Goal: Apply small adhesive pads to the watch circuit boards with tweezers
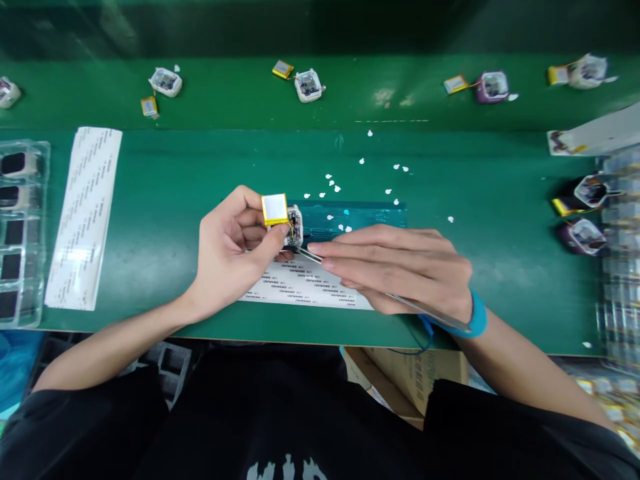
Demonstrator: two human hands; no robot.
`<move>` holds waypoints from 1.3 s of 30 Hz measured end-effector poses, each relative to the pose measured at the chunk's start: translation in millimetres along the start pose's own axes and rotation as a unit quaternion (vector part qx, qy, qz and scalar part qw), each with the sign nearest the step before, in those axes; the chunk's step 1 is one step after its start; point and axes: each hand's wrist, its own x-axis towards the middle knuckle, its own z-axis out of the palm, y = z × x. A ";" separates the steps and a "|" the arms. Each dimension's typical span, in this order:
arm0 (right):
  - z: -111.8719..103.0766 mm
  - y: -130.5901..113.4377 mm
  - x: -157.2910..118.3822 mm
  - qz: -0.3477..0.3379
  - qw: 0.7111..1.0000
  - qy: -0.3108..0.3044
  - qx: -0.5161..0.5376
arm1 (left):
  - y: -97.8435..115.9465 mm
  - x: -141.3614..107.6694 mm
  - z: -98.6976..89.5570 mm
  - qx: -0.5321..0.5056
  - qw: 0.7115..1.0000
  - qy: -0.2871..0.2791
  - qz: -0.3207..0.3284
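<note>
My left hand (235,247) holds a small white device housing (296,227) with a circuit board inside, and a yellow-edged battery (275,209) stands up from it beside my thumb. Metal tweezers (400,301) are gripped in my right hand (400,267), their tips touching or close to the lower edge of the housing. A blue band circles my right wrist. Beneath both hands lies a white printed sheet (300,283), with a translucent blue strip (370,217) just behind it. Small white round stickers (337,189) are scattered past the strip.
Several open housings with batteries, one of them white (309,85), sit along the green ledge at the back. Printed sheets (83,220) and a clear tray (43,233) are at the left. Stacked clear trays (620,267) and a purple housing (584,236) stand right. Below the edge is a cardboard box (430,380).
</note>
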 end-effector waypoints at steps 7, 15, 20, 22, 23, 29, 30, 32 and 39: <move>3.8 -0.5 -1.5 0.064 0.995 0.035 0.071 | -1.5 0.3 0.4 -0.007 1.000 -0.005 -0.001; 5.4 1.2 -1.9 0.135 0.985 0.027 0.100 | -3.1 0.2 -0.4 0.012 1.000 -0.018 -0.014; 4.1 0.5 -2.0 0.138 0.985 0.021 0.097 | -3.6 0.2 0.0 0.012 0.999 -0.035 -0.020; 2.6 0.6 -1.1 0.135 0.986 0.019 0.095 | -3.1 0.5 0.0 0.011 0.999 -0.039 -0.025; 1.6 0.6 -0.5 0.133 0.986 0.023 0.093 | -2.7 0.6 -0.1 0.012 0.999 -0.038 -0.027; -1.1 -1.1 0.7 0.152 0.983 0.031 0.099 | -1.1 0.9 0.6 0.014 0.999 -0.030 -0.031; -0.3 -1.0 0.4 0.151 0.983 0.031 0.098 | -1.2 0.7 0.9 0.016 0.999 -0.029 -0.034; 1.7 -0.3 -0.1 0.144 0.984 0.036 0.098 | -1.7 0.6 1.1 0.021 0.999 -0.029 -0.041; 3.3 4.4 0.9 0.148 0.983 0.086 0.071 | -3.5 5.8 -3.1 0.001 0.998 -0.035 -0.056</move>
